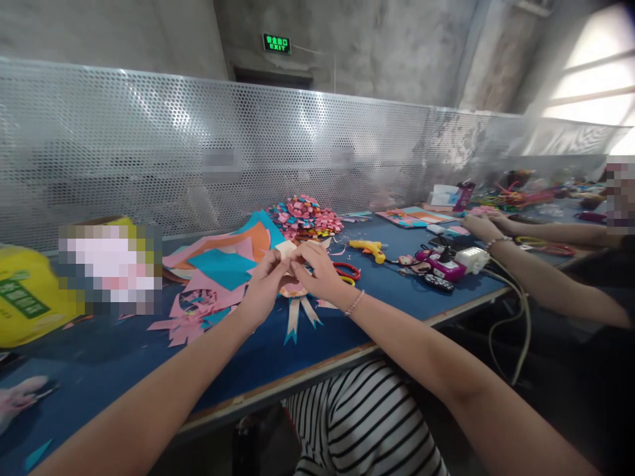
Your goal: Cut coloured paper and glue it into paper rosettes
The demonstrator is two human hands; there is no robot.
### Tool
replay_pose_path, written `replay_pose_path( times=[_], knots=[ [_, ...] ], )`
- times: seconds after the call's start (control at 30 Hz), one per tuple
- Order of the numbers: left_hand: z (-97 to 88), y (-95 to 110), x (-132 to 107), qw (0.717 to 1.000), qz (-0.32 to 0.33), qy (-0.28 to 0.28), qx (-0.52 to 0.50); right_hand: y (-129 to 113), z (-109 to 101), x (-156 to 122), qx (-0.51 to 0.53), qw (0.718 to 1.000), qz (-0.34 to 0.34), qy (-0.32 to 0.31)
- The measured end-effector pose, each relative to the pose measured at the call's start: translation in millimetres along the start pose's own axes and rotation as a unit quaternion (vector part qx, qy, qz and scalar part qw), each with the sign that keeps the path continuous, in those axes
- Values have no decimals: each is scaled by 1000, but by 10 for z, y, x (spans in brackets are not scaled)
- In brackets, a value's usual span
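My left hand (265, 281) and my right hand (317, 270) meet over the table, both closed on a small cream piece of paper (286, 248). Just below the fingers lies a rosette (294, 289) with two cream ribbon tails (294, 320) tipped in blue; my hands partly cover it. Scissors (347, 271) with red and yellow handles rest right beside my right hand. To the left of my left hand are pink paper scraps (191, 311) and blue, orange and pink sheets (225, 264).
Behind my hands rises a heap of coloured paper bits (307, 217). A yellow glue gun (368, 250) and a power strip (471, 259) lie to the right. A co-worker's hand (481, 228) works farther right. A yellow bag (37, 297) stands left; a perforated metal screen (258, 145) borders the back.
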State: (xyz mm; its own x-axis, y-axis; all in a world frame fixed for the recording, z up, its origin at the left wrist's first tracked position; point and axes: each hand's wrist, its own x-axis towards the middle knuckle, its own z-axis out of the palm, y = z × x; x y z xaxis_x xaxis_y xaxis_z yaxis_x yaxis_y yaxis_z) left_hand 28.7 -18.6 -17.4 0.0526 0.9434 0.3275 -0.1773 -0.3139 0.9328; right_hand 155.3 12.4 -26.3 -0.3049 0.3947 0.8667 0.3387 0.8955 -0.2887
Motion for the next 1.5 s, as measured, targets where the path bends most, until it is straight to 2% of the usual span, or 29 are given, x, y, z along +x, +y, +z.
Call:
replay_pose_path(
  times=[0.13,0.27,0.37,0.5,0.67,0.83,1.03,1.1,1.2,1.27,1.33,1.4,1.43,1.47,1.5],
  knots=[
    [-30,-42,12,998,35,-10,47,10,-6,-6,11,1000,-8,-9],
    [-56,-87,31,994,60,-5,87,5,12,-9,36,999,-12,9],
    [-50,-92,35,988,82,7,127,-18,40,-11,65,998,12,22],
    [-14,-55,30,972,124,28,199,-42,94,-20,81,995,56,36],
    [21,-39,20,944,167,79,275,-52,149,-28,101,991,76,41],
    [50,-49,-4,946,165,98,261,-61,160,-18,104,991,74,48],
    [41,18,30,946,151,94,270,-20,146,16,102,987,109,63],
    [-54,46,108,941,157,122,275,65,113,41,93,985,123,80],
    [-314,44,280,920,157,205,294,274,18,74,77,978,163,108],
    [-526,-2,388,930,106,218,276,423,-61,81,65,970,201,119],
    [-723,-72,465,971,-18,144,193,546,-135,78,28,967,227,110],
    [-888,-136,516,979,-121,52,153,628,-190,70,-15,965,249,85],
    [-961,-157,539,975,-143,15,167,657,-211,67,-36,964,255,70],
    [-1030,-166,563,969,-137,2,204,680,-228,66,-55,964,255,53],
    [-1100,-163,589,959,-105,10,264,700,-242,65,-72,965,248,38]
  ],
)
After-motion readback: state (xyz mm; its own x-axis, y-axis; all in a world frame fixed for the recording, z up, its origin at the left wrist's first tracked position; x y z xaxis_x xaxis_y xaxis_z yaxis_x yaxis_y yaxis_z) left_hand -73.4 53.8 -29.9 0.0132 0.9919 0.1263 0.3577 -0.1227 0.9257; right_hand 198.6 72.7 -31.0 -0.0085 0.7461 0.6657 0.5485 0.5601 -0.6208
